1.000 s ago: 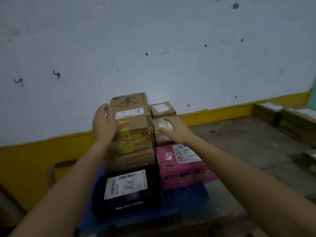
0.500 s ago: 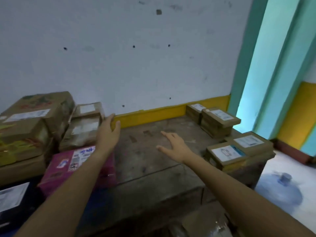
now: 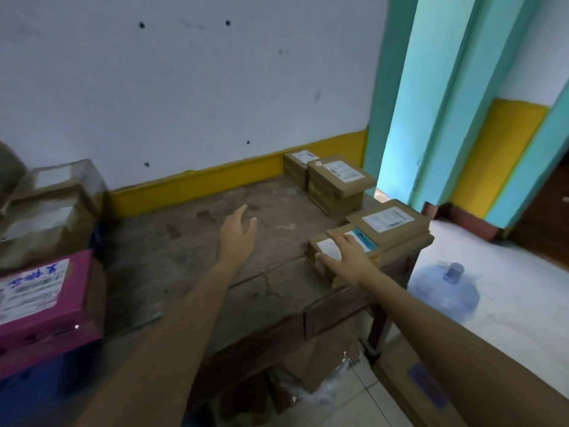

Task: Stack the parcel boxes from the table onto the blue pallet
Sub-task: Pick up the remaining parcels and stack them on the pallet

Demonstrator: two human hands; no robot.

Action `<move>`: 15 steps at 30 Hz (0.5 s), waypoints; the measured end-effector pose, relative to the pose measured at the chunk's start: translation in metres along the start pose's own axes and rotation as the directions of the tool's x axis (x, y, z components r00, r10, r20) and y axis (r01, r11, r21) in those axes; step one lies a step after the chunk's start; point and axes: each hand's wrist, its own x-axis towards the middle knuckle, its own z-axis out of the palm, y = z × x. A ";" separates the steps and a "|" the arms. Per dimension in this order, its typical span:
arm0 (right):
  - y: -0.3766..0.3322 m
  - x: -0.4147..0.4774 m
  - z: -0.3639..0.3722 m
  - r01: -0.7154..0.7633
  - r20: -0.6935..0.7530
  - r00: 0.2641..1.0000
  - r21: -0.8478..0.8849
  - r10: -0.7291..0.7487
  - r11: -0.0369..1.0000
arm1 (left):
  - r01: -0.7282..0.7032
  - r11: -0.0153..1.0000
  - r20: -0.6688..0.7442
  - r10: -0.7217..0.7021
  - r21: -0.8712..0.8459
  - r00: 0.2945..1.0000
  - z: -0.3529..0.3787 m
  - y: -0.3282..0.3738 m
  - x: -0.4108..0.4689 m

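Several flat brown parcel boxes lie at the right end of the wooden table (image 3: 191, 260). My right hand (image 3: 346, 260) rests with spread fingers on the nearest labelled box (image 3: 365, 241), close to the table's front right corner. Beside it sits another labelled box (image 3: 389, 218), and two short stacks (image 3: 338, 183) stand farther back by the wall. My left hand (image 3: 238, 235) hovers open over the bare middle of the table, holding nothing. At the left edge, a pink box (image 3: 46, 300) and brown boxes (image 3: 46, 211) are stacked on the blue pallet (image 3: 40, 392).
A blue water jug (image 3: 445, 291) lies on the floor right of the table. Cardboard and clear plastic wrap (image 3: 320, 374) sit under the table. A white wall with a yellow base runs behind; turquoise door frames stand at the right.
My view has swung right from the pallet stack to the table. Both hands left the stacked boxes; my right hand has come down onto the nearest table box, my left moved over the tabletop.
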 end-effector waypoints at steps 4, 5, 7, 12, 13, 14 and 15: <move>0.034 0.006 -0.009 -0.067 -0.035 0.997 0.007 0.067 0.998 | 0.045 0.998 0.098 -0.049 0.038 0.994 0.045 -0.003 0.024; 0.042 0.008 -0.011 -0.075 -0.038 0.996 0.018 0.076 0.997 | 0.059 0.997 0.131 -0.064 0.039 0.989 0.057 -0.002 0.027; 0.058 0.011 -0.014 -0.091 -0.046 0.995 0.032 0.092 0.995 | 0.080 0.996 0.190 -0.088 0.050 0.978 0.083 0.000 0.032; 0.096 0.032 -0.026 -0.097 -0.086 0.992 0.000 0.097 0.995 | 0.122 0.990 0.297 -0.139 0.073 0.945 0.139 0.006 0.043; 0.103 0.037 -0.028 -0.099 -0.075 0.992 -0.002 0.099 0.995 | 0.133 0.988 0.327 -0.152 0.077 0.933 0.149 0.007 0.044; 0.109 0.041 -0.029 -0.096 -0.054 0.994 0.000 0.096 0.995 | 0.151 0.984 0.357 -0.174 0.089 0.918 0.159 0.007 0.044; 0.115 0.044 -0.028 -0.093 -0.024 0.995 0.006 0.093 0.996 | 0.182 0.978 0.381 -0.208 0.104 0.901 0.168 0.008 0.044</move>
